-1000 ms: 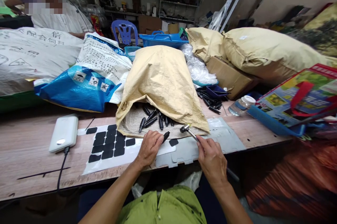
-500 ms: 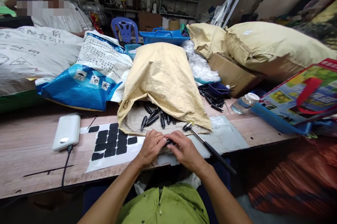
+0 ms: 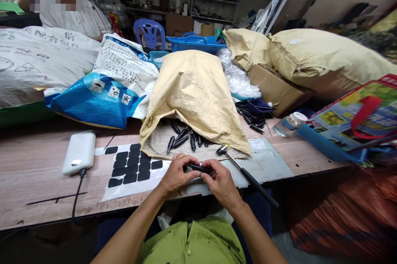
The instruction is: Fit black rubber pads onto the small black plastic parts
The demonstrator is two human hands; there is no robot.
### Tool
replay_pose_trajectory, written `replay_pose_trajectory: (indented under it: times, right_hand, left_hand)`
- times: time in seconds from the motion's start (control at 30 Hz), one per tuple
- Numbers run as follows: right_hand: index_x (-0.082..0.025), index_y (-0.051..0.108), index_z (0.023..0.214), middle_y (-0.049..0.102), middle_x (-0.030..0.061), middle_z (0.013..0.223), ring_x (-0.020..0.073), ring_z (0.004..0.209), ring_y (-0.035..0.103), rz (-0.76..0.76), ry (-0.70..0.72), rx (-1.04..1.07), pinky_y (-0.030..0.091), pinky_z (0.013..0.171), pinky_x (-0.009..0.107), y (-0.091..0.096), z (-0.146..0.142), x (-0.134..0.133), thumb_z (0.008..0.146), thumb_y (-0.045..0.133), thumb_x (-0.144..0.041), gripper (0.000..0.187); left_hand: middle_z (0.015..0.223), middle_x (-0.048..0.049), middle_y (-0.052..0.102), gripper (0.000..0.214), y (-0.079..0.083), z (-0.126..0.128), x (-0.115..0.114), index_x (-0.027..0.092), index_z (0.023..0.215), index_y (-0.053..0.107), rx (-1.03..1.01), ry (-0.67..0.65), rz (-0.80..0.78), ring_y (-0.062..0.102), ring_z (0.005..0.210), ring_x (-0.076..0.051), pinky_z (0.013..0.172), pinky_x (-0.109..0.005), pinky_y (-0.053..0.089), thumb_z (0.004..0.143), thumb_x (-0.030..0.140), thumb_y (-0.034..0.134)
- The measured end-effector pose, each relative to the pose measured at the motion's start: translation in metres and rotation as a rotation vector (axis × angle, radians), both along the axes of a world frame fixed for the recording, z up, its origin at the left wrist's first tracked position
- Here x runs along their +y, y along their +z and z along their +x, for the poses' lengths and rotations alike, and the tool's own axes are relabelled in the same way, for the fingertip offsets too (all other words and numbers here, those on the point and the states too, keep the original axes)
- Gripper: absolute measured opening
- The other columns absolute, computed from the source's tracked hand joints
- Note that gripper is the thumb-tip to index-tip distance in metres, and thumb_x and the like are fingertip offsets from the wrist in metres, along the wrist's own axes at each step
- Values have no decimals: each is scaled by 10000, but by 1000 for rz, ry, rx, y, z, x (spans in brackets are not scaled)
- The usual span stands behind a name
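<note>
My left hand (image 3: 176,174) and my right hand (image 3: 219,181) meet at the table's near edge, both closed round one small black plastic part (image 3: 198,168) held level between them. Just beyond lies a tan woven sack (image 3: 194,94) with its mouth open towards me and several black parts (image 3: 186,139) spilling out. A small hammer (image 3: 240,168) with a metal head and black handle lies on the table to the right of my right hand, untouched. A white sheet with several black adhesive pads (image 3: 133,167) lies left of my left hand.
A white power bank (image 3: 80,152) with a cable sits at the left. Blue-and-white sacks (image 3: 105,86) and tan sacks (image 3: 316,61) crowd the back of the table. A plastic bottle (image 3: 287,124), a blue tray of black parts (image 3: 256,111) and a colourful bag (image 3: 356,119) stand right. Another person sits far left.
My right hand let go of the hammer, which now lies on the table, and came left to join my left hand on the black part, now turned level.
</note>
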State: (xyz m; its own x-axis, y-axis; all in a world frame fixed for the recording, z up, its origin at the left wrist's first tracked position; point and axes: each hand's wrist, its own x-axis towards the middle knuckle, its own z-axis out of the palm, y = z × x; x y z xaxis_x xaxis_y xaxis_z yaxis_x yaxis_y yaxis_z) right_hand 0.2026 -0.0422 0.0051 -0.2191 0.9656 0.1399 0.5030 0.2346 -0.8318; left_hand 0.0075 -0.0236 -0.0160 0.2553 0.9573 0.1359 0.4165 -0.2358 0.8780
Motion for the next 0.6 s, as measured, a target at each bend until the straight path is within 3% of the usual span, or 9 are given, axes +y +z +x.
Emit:
replay_pose_trajectory:
  times: [0.13,0.27,0.37,0.6]
  right_hand:
    - [-202,689,1058,705,39,967,158,755,629,-86,24,29,495,631,247,0,3,-1,847,683,-240,214]
    - [-205,698,1120,719,62,1055,191,910,668,-126,57,136,546,753,280,-6,5,-2,889,674,-309,255]
    - [-205,695,1129,731,61,1060,193,917,677,-171,64,214,556,809,302,-13,3,-1,904,667,-343,266]
    - [-194,686,1173,738,62,1038,184,850,676,-215,87,218,543,727,281,-11,2,-3,942,614,-373,301]
  left_hand:
    - [980,-44,725,229,-2,-2,1,250,994,752,-10,-10,-16,597,1016,-257,969,-403,426,812,386,773]
    - [987,-41,730,222,-2,-2,1,252,1000,748,-17,-26,-6,596,1020,-256,973,-398,419,817,375,776]
    - [979,-40,733,211,0,-2,1,249,983,747,-21,-30,4,602,1014,-256,966,-388,420,814,371,781]
    - [958,-46,713,204,1,-4,0,245,1007,750,-53,-43,-20,590,992,-257,946,-394,403,852,375,723]
